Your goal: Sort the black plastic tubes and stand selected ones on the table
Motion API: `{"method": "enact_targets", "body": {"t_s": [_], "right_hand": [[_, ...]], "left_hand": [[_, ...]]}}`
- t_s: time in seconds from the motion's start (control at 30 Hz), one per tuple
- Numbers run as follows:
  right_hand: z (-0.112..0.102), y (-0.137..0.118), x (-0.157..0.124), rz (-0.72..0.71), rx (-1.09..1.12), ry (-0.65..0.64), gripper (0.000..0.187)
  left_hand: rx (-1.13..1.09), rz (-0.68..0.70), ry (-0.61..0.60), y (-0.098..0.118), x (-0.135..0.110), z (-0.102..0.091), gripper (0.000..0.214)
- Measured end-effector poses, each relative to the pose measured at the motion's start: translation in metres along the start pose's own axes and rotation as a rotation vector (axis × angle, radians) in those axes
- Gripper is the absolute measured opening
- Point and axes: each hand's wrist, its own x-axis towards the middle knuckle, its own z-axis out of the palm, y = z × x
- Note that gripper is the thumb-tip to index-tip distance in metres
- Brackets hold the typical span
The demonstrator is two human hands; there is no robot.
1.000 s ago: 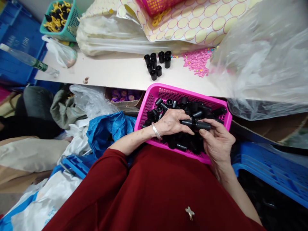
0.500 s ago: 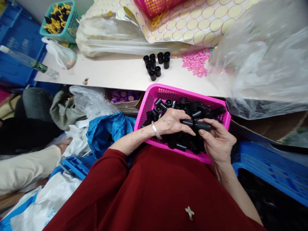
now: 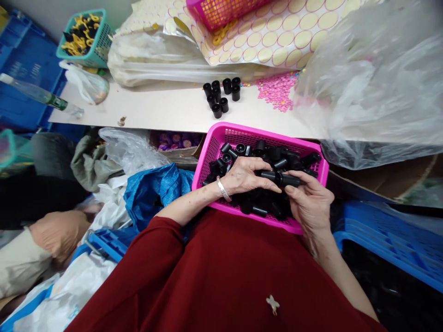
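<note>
Over a pink mesh basket (image 3: 211, 138) full of black plastic cylinders, both my hands hold black cylinders end to end. My left hand (image 3: 247, 175), with a silver bracelet at the wrist, closes thumb and fingers round one black cylinder (image 3: 268, 175). My right hand (image 3: 311, 196) pinches another black cylinder (image 3: 290, 180) in line with it. Their ends meet or nearly meet; I cannot tell whether they are joined. Loose black cylinders (image 3: 259, 210) lie in the basket beneath and around my hands. Several black cylinders (image 3: 224, 105) stand upright in a group on the white tabletop (image 3: 155, 108).
Pink beads (image 3: 277, 90) lie on the table beside a large clear plastic bag (image 3: 374, 83). A teal basket (image 3: 100, 50) and a plastic bottle (image 3: 44, 97) are at the left. A blue crate (image 3: 391, 244) stands at my right. Part of another person's hand (image 3: 60, 233) shows at the left.
My hands keep the two black cylinders in line, nearly unchanged. The view has shifted slightly. At the left edge, the other person's hand has come into view over the light trousers, and a teal container appears.
</note>
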Motion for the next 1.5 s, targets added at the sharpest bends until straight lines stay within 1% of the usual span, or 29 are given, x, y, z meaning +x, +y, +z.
{"method": "enact_targets", "body": {"t_s": [0.07,0.13,0.23,0.3,0.37,0.43,0.47,0.5,0.57,0.7,0.73,0.8,0.9,1.03,1.17,1.3,1.4,1.5], "right_hand": [[0.001,0.0,0.0,0.058,0.035,-0.007,0.036],[0.001,0.001,0.0,0.069,0.038,0.007,0.036],[0.0,0.003,0.0,-0.002,-0.008,0.046,0.037],[-0.001,0.001,-0.002,-0.083,-0.084,0.043,0.036],[-0.002,-0.002,-0.006,-0.193,-0.213,0.021,0.034],[-0.002,-0.005,-0.009,-0.285,-0.324,0.017,0.035],[-0.002,-0.006,-0.011,-0.307,-0.346,0.025,0.035],[-0.002,-0.006,-0.012,-0.308,-0.339,0.039,0.035],[0.0,-0.004,-0.012,-0.25,-0.263,0.07,0.034],[0.003,0.003,-0.011,-0.14,-0.095,0.102,0.035],[0.004,0.003,-0.011,-0.131,-0.082,0.105,0.035],[0.004,0.002,-0.012,-0.131,-0.091,0.111,0.035],[0.004,-0.002,-0.013,-0.158,-0.127,0.11,0.035],[0.002,-0.003,-0.014,-0.194,-0.15,0.084,0.033],[-0.001,0.0,-0.014,-0.199,-0.139,0.106,0.035],[0.0,-0.002,-0.015,-0.2,-0.188,0.099,0.033],[0.001,-0.007,-0.015,-0.252,-0.294,0.07,0.031],[0.002,-0.009,-0.015,-0.382,-0.486,0.064,0.033]], "left_hand": [[0.073,0.061,0.013,-0.002,-0.001,0.0,0.046],[0.147,0.147,0.041,-0.006,-0.002,0.002,0.048],[0.212,0.227,0.08,-0.011,-0.003,0.005,0.056],[0.179,0.207,0.09,-0.011,-0.004,0.008,0.057],[0.102,0.134,0.095,-0.009,-0.006,0.011,0.053],[0.005,0.018,0.11,-0.003,-0.008,0.015,0.045],[-0.055,-0.048,0.118,0.0,-0.008,0.016,0.042],[-0.131,-0.112,0.123,0.002,-0.009,0.018,0.041],[-0.33,-0.231,0.1,0.005,-0.01,0.02,0.042],[-0.776,-0.413,-0.024,0.004,-0.009,0.02,0.05],[-0.845,-0.444,-0.037,0.004,-0.008,0.019,0.049],[-0.908,-0.482,-0.036,0.004,-0.007,0.017,0.047],[-0.882,-0.486,-0.002,0.007,-0.007,0.016,0.045],[-0.756,-0.439,0.056,0.007,-0.006,0.02,0.046],[-0.704,-0.422,0.128,0.004,-0.005,0.023,0.049],[-0.609,-0.396,0.118,0.003,-0.006,0.021,0.05],[-0.477,-0.303,0.096,0.004,-0.007,0.02,0.047],[-0.297,-0.175,0.134,0.006,-0.008,0.024,0.045]]}}
